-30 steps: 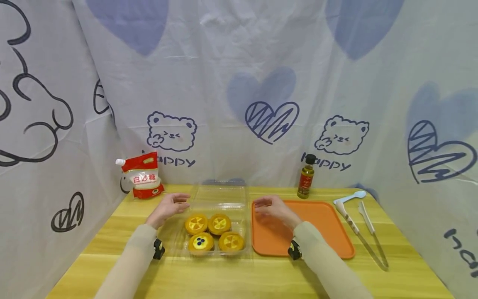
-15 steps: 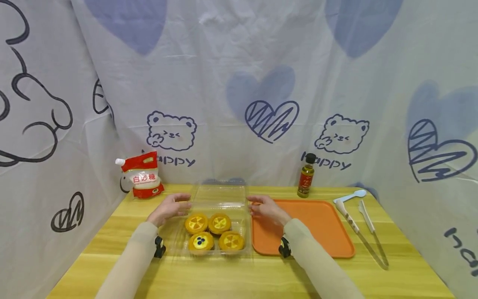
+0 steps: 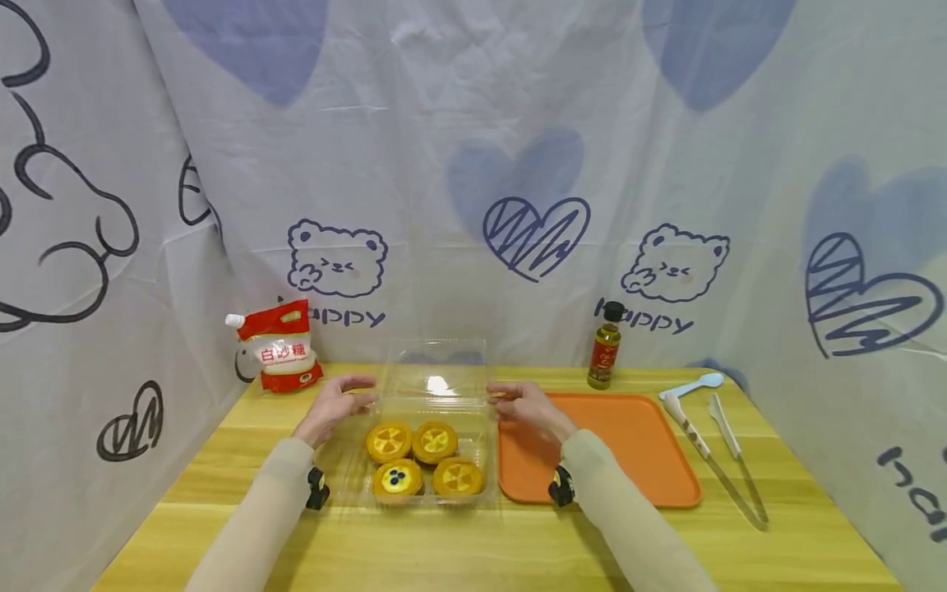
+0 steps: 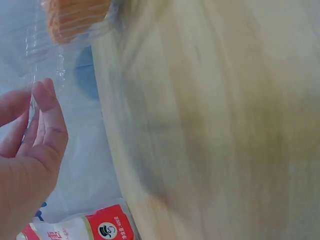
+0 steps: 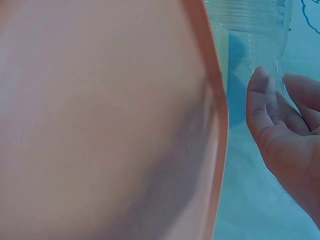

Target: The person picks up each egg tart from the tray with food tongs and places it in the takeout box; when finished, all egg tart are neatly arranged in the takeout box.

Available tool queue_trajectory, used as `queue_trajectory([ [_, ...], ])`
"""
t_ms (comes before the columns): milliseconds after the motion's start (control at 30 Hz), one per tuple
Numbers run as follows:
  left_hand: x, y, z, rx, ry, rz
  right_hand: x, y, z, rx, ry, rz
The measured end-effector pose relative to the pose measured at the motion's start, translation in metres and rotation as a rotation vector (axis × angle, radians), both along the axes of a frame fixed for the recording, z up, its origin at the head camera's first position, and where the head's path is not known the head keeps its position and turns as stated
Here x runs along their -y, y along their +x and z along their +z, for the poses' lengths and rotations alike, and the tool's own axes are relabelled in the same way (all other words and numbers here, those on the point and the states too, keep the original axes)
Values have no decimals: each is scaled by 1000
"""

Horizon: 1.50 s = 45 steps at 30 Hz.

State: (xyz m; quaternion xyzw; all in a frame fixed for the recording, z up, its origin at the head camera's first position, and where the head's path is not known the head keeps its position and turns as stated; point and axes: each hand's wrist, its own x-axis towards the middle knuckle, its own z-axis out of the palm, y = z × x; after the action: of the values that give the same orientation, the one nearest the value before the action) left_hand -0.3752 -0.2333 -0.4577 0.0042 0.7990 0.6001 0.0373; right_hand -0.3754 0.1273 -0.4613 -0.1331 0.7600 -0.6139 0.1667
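Observation:
A clear plastic clamshell box [image 3: 484, 448] sits mid-table in the head view, holding several egg tarts [image 3: 390, 444], one topped with blue berries. Its hinged lid [image 3: 436, 366] is tilted up at the back. My left hand [image 3: 336, 409] pinches the lid's left edge between thumb and fingers. Opposite it, my right hand [image 3: 527, 409] pinches the right edge, with the wrist over the orange tray [image 3: 629, 444]. Both wrist views show the thin clear edge between thumb and fingertips; exact contact is hard to see through the plastic.
At the back left stands a red-and-white bag of sugar [image 3: 284, 349]. A small oil bottle [image 3: 604, 349] stands behind the tray. To the tray's right lie a light blue spoon [image 3: 691, 386] and tongs [image 3: 713, 460]. A patterned cloth hangs behind the table.
My right hand has moved left from over the tray to the lid's right edge. The lid has tilted further upright. My left hand has barely moved.

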Motion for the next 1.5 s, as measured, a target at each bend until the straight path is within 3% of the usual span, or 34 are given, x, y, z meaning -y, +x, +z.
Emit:
queue_trajectory([
  [167, 1, 1, 1, -65, 22, 53, 1, -1, 1, -40, 24, -38],
  [333, 2, 3, 1, -85, 0, 77, 4, -2, 3, -65, -50, -49],
  [967, 2, 8, 10, -171, 2, 89, 6, 1, 20, -21, -217, -43],
  [1200, 5, 9, 9, -204, -18, 88, 6, 0, 18, -49, -186, -52],
  [1500, 7, 9, 7, -286, -125, 106, 2, 0, 14, -98, -147, -28],
])
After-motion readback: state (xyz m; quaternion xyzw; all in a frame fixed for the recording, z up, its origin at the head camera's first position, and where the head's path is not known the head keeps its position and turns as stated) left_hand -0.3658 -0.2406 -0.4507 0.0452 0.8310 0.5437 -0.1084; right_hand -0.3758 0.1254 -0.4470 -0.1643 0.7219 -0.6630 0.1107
